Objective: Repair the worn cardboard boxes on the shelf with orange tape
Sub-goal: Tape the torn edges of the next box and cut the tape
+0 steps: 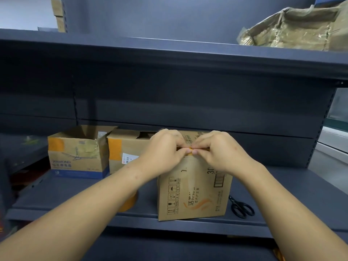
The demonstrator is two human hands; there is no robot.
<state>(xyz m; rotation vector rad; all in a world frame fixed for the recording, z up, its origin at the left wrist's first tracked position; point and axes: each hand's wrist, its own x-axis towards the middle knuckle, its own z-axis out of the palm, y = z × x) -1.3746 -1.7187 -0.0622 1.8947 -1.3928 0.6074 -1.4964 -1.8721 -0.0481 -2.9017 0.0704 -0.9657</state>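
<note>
Tape roll [130, 201] mostly hidden behind left forearm, only orange edge shows; tape strip [190, 150] nearly covered by both hands' fingertips; middle box [128, 147] right part blocked by left hand [165, 149]; upper shelf torn box [293, 29] cut off at right edge; box print too blurred to read

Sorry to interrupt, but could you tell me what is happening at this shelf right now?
A person is mending cardboard boxes. Both the left hand and right hand pinch a strip of orange tape at the top edge of the front box. A tape roll and scissors lie on the shelf beside it. Two boxes behind already carry orange patches.
</note>
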